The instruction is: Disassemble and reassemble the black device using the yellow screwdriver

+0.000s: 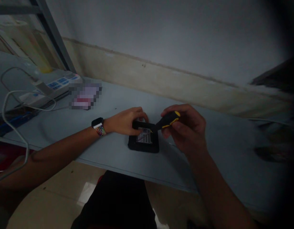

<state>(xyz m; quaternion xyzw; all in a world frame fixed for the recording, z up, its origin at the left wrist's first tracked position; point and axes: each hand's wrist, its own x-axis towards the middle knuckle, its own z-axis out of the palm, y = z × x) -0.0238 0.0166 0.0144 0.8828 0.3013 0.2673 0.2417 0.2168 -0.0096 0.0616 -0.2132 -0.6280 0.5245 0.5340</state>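
A flat black rectangular case [143,148] with a printed silver-white label lies on the table in front of me. My left hand [126,122], wearing a watch [98,126] with a multicoloured band, grips the case at its far left side, fingers curled over the edge. In my right hand [187,127] is a screwdriver [169,120] with a black and yellow handle. Its thin shaft slants down to the left across the label. Whether the tip touches the case, I cannot tell.
A blurred-out phone-like object [86,95] lies at the back left, beside a white power strip [63,82] with plugged-in cables. A loose white cable [18,130] hangs over the left side. The wall [147,71] bounds the table's back, and a metal post [56,35] rises behind the strip.
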